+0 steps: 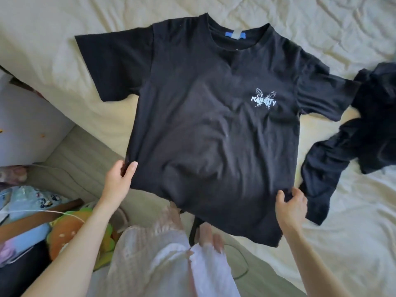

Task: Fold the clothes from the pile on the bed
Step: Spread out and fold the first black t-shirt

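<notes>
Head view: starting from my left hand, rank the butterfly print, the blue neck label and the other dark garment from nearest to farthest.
From the left hand:
1. Butterfly print, on the chest of the black T-shirt, up and to the right.
2. Blue neck label, inside the collar at the top.
3. Other dark garment, crumpled at the right edge.

Cream quilted bedspread (321, 22), wrinkled, covering the bed across the upper and right field. Beige ribbed bed side (85, 168) below its left edge. White cabinet (25, 125) at far left, bearing small orange marks. Lower left corner: green-and-orange plush toy (66, 234) beside a brown wooden stick (40, 217) lying aslant over a light blue printed fabric (25, 198); a thin white cord (64, 213) runs across them. A dark cable (242, 269) loops near the lower centre.
</notes>
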`<state>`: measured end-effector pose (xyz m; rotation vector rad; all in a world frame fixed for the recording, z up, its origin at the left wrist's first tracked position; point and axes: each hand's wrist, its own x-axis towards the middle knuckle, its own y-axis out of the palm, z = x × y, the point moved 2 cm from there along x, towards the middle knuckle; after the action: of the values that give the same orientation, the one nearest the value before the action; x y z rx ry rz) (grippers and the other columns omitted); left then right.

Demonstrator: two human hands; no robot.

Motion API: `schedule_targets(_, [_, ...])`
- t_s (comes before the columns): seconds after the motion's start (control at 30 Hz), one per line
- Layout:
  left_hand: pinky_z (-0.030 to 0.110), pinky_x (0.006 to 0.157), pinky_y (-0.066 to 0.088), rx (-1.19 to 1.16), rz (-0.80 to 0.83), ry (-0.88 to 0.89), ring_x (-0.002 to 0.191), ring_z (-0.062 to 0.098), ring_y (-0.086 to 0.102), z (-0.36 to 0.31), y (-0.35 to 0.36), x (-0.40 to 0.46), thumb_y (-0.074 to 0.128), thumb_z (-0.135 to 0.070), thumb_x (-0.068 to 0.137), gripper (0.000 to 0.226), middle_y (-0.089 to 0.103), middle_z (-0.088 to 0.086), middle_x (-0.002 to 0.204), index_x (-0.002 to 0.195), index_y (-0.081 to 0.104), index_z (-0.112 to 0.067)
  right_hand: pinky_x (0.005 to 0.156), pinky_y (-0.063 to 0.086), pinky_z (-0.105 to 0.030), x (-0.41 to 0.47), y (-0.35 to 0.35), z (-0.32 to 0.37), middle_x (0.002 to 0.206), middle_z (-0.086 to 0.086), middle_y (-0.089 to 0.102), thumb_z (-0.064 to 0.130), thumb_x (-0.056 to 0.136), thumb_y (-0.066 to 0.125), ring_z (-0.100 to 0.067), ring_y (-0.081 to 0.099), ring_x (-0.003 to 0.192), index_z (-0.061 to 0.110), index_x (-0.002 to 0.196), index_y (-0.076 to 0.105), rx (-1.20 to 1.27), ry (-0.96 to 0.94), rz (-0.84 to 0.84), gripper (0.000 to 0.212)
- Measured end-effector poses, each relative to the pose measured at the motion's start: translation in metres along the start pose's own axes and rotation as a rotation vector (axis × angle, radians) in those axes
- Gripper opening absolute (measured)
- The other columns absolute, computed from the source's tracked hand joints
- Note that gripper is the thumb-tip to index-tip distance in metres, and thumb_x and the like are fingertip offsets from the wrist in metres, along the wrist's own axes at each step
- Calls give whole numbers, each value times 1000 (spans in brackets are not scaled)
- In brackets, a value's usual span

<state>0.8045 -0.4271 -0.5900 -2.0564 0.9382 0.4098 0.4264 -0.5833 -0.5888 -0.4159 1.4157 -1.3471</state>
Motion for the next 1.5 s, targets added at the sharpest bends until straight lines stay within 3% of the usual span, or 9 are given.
schedule_targets(0.13, [39,85,47,63,153,-111,98,26,59,20,7,-24,61,-21,91,28,64,10,104,111,61,-1,75,36,-34,9,-3,-35,101,-20,56,28,92,51,-31,51,93,-4,99,55,98,38,115,32])
schedule_targets(0.23, [37,79,48,54,198,-190,96,26,61,42,12,-43,63,-21,90,25,67,9,100,106,63,-2,62,33,-32,7,0,-52,88,-8,52,37,92,52,-22,46,78,9,93,50,187,139,216,28])
schedule_targets(0.37, [32,71,41,69,253,-222,85,21,59,76,19,-75,64,-15,89,14,67,7,87,91,60,-2,83,46,-36,-12,12,-87,107,-8,63,31,93,56,-27,58,99,9,116,58,218,208,393,32])
schedule_targets(0.57, [36,80,38,106,-45,-183,96,25,48,94,9,-106,39,-20,101,25,51,9,108,117,46,-2,79,42,-35,-43,10,-126,101,-10,58,15,98,46,-23,53,91,2,111,55,364,212,263,21])
schedule_targets(0.73, [16,44,48,132,-171,-89,74,25,54,93,1,-125,40,-20,101,24,52,14,105,119,45,-5,63,40,-33,-60,1,-139,87,-14,57,19,98,46,-32,56,81,5,94,50,283,28,143,16])
schedule_targets(0.87, [51,85,48,280,-142,-177,98,42,55,104,-3,-124,49,-12,96,21,59,23,107,114,50,0,66,34,-33,-54,-4,-148,81,-15,57,15,96,48,-36,56,85,5,86,52,109,67,191,15])
schedule_targets(1.0, [45,94,44,339,-15,-362,106,41,55,101,4,-108,54,-1,90,26,60,27,114,116,51,2,80,40,-35,-42,-13,-130,110,-17,58,10,92,46,-38,54,105,2,114,53,-14,147,241,25])
schedule_targets(1.2, [40,102,36,285,172,-332,119,33,49,57,25,-93,48,-12,97,38,55,15,128,134,42,-9,105,32,-41,-52,-26,-40,141,-13,45,20,96,46,-30,38,131,7,140,39,-117,-343,141,46])
schedule_targets(1.5, [39,94,48,-171,48,-291,110,23,54,-15,-25,11,43,-15,100,33,49,8,127,132,41,-12,117,11,-46,-86,40,162,157,-1,23,37,100,37,-20,11,146,20,149,25,-187,-828,334,53])
